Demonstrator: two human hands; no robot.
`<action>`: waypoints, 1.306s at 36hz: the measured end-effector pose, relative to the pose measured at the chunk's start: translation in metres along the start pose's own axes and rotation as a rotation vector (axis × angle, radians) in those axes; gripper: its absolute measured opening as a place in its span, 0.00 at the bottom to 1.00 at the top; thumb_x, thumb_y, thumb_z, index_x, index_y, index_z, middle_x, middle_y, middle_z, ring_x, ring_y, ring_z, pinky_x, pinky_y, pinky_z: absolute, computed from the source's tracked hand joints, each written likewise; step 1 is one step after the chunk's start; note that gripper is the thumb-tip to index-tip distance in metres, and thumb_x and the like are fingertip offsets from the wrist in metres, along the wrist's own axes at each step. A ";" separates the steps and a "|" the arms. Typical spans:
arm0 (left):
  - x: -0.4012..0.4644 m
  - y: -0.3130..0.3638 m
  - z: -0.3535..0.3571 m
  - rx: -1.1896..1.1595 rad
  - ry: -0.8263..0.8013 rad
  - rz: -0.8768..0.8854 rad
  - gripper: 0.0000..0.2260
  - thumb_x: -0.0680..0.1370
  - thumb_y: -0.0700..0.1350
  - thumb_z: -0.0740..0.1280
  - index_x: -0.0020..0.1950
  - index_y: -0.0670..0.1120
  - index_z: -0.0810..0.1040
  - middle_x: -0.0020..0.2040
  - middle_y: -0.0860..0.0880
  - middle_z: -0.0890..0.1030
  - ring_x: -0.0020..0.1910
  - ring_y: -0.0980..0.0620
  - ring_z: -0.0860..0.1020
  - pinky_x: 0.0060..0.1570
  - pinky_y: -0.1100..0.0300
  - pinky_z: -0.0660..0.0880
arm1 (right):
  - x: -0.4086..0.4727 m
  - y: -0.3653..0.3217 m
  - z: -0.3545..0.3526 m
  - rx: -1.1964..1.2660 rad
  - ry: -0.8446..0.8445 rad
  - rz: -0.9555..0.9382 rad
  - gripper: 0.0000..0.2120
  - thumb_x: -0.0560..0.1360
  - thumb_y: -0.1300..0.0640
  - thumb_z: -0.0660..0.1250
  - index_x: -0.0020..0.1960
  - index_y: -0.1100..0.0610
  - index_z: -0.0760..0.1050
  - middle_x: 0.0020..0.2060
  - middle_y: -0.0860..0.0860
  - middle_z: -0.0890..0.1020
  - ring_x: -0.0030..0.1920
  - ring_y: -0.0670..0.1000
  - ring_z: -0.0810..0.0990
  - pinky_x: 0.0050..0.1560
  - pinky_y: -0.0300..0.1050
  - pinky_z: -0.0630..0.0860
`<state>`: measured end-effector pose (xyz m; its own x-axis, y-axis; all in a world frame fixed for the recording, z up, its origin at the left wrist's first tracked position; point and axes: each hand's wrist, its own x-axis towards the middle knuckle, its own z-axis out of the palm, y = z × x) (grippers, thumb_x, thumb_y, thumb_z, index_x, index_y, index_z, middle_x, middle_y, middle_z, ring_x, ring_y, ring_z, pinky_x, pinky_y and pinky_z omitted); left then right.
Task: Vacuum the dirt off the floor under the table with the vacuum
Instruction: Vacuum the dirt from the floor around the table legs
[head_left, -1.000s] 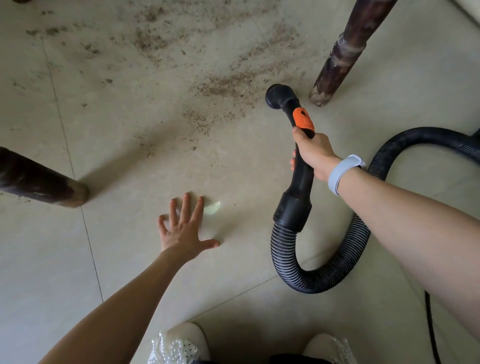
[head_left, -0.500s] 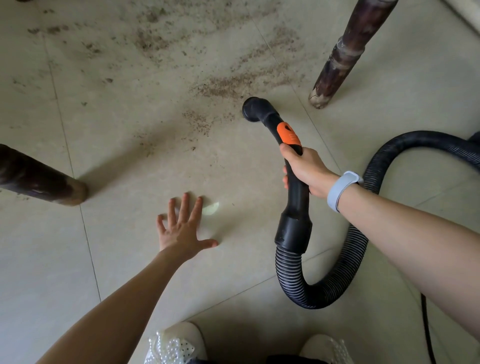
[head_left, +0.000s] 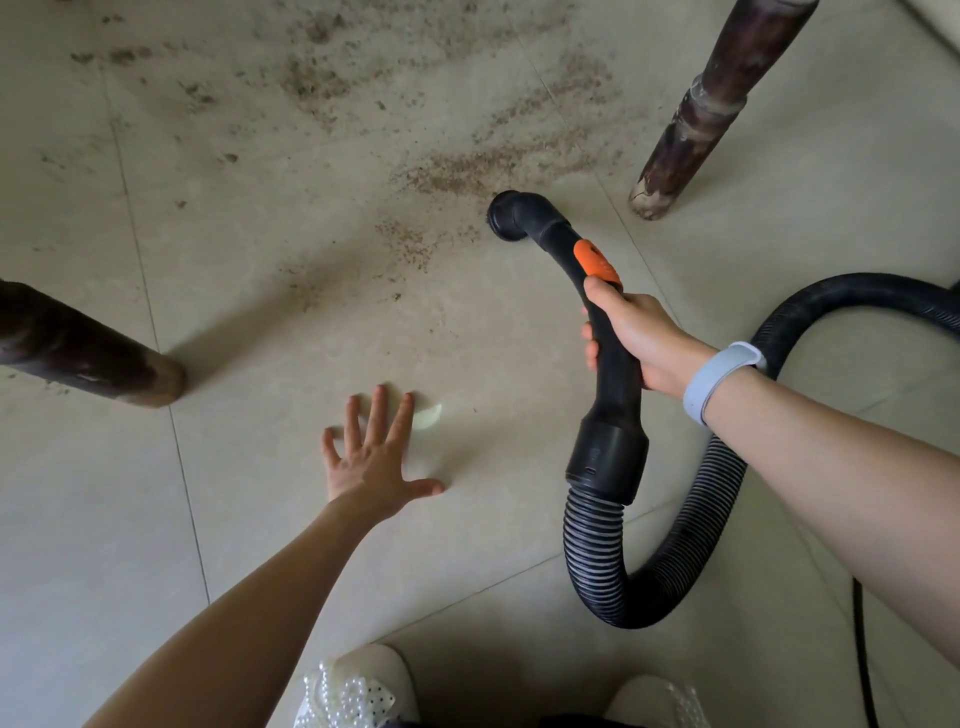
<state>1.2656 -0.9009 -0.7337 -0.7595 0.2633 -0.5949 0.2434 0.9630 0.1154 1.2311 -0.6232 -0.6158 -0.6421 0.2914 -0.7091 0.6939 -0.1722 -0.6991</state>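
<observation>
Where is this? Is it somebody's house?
Probably a room in a home, seen low down under a table. The floor is pale tile with dirt scattered on it, two dark wooden table legs stand on it, and the right hand holds a vacuum hose.

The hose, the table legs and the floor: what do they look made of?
The hose looks like ribbed black plastic, matte and bent in a loop, so probably flexible. The right table leg looks like dark varnished wood, worn pale at its foot; the left leg seems the same. The floor appears to be beige glazed tile, with grout lines and a soft sheen.
</observation>
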 end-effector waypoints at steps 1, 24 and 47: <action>0.000 0.000 -0.001 0.002 -0.003 0.000 0.53 0.67 0.72 0.65 0.75 0.56 0.30 0.75 0.50 0.28 0.74 0.42 0.29 0.72 0.37 0.41 | 0.000 -0.001 0.000 0.007 -0.009 0.003 0.15 0.77 0.46 0.64 0.46 0.59 0.69 0.30 0.52 0.73 0.23 0.49 0.72 0.26 0.37 0.73; -0.001 0.001 -0.001 -0.005 0.004 -0.002 0.53 0.67 0.72 0.65 0.75 0.56 0.30 0.75 0.50 0.28 0.74 0.43 0.29 0.72 0.36 0.41 | -0.008 0.008 0.019 -0.094 -0.122 0.023 0.14 0.77 0.47 0.65 0.45 0.58 0.70 0.28 0.52 0.73 0.22 0.50 0.73 0.26 0.39 0.73; 0.000 0.001 0.000 -0.023 0.013 0.000 0.53 0.68 0.71 0.65 0.75 0.56 0.31 0.75 0.49 0.28 0.74 0.43 0.29 0.72 0.37 0.41 | -0.004 -0.004 0.058 -0.261 -0.106 -0.072 0.14 0.79 0.48 0.61 0.44 0.59 0.68 0.29 0.53 0.73 0.21 0.49 0.73 0.23 0.38 0.73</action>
<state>1.2662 -0.9002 -0.7333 -0.7672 0.2639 -0.5846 0.2296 0.9640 0.1338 1.2121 -0.6779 -0.6151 -0.7138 0.1917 -0.6736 0.6968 0.0977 -0.7106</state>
